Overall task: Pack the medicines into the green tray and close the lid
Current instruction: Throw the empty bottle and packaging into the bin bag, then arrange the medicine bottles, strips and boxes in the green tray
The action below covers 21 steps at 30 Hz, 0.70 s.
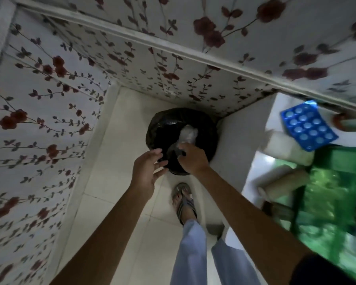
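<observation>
I look down at a bin (pixel 158 124) lined with a black bag, standing on the floor in a corner. My right hand (pixel 192 158) is shut on a crumpled clear plastic bag (pixel 186 136) held over the bin's opening. My left hand (pixel 147 169) hovers just left of it, fingers apart, holding nothing. At the right, on a white surface, lies a blue blister pack (pixel 308 125) of pills beside a white box (pixel 284 147) and a beige box (pixel 286 184). The green tray (pixel 333 194) sits at the right edge, blurred.
Flower-patterned walls (pixel 49 99) close in on the left and behind the bin. The floor (pixel 119 194) is pale tile. My sandalled foot (pixel 184 202) stands just below the bin. A white counter edge (pixel 253 175) runs down the right side.
</observation>
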Tool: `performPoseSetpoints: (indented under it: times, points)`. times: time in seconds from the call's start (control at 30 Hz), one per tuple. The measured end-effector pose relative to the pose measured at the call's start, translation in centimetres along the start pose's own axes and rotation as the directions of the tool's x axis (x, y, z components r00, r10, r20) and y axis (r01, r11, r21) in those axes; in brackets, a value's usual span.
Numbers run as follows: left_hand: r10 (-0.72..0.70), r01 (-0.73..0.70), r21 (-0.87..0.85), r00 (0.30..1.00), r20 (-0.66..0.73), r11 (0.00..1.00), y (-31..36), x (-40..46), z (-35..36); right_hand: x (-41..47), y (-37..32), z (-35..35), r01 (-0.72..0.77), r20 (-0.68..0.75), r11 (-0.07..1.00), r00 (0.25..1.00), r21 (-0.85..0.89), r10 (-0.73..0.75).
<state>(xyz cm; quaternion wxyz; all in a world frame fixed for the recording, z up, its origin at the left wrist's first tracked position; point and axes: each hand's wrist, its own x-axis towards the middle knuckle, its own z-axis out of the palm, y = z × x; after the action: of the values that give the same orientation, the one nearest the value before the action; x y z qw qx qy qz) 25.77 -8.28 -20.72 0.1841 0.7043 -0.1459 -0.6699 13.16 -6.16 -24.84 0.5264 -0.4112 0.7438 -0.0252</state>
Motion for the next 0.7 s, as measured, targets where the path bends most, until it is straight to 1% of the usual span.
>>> performPoseSetpoints:
  times: [0.07, 0.2, 0.3, 0.37, 0.43, 0.5, 0.6, 0.63, 0.7]
  points:
    - [0.035, -0.037, 0.018, 0.998, 0.057, 0.999, 0.5, -2.4, 1.1, -3.9, -0.4, -1.9, 0.046, -0.066, 0.989, 0.997, 0.141, -0.037]
    - [0.135, -0.153, 0.091, 0.975, 0.175, 0.984, 0.6, -7.3, 3.6, -12.4, 0.5, -6.6, 0.094, -0.182, 0.932, 0.983, 0.351, -0.031]
    - [0.222, -0.277, 0.225, 0.945, 0.24, 0.934, -0.4, -10.5, 5.4, -19.4, 1.8, -10.4, 0.259, -0.286, 0.91, 0.944, 0.324, -0.167]
    - [0.258, -0.348, 0.328, 0.922, 0.287, 0.878, -1.6, -12.2, 6.7, -23.8, 3.1, -13.3, 0.346, -0.365, 0.871, 0.906, 0.35, -0.213]
    - [0.318, -0.443, 0.446, 0.889, 0.328, 0.778, -3.1, -13.7, 8.2, -27.1, 5.3, -15.9, 0.361, -0.457, 0.839, 0.876, 0.407, -0.155]
    - [0.415, -0.552, 0.552, 0.834, 0.363, 0.625, -4.4, -15.3, 9.9, -29.2, 8.5, -18.2, 0.339, -0.543, 0.815, 0.839, 0.469, -0.036]
    - [0.526, -0.662, 0.629, 0.733, 0.431, 0.407, -6.0, -17.2, 12.6, -31.4, 13.9, -20.7, 0.294, -0.62, 0.785, 0.772, 0.544, 0.14]
    - [0.539, -0.668, 0.66, 0.716, 0.444, 0.344, -6.7, -17.7, 13.5, -32.2, 16.0, -21.3, 0.267, -0.642, 0.787, 0.74, 0.557, 0.203]
    - [0.527, -0.613, 0.744, 0.739, 0.42, 0.266, -8.3, -17.9, 14.4, -33.3, 20.0, -21.7, 0.191, -0.672, 0.792, 0.661, 0.579, 0.332]
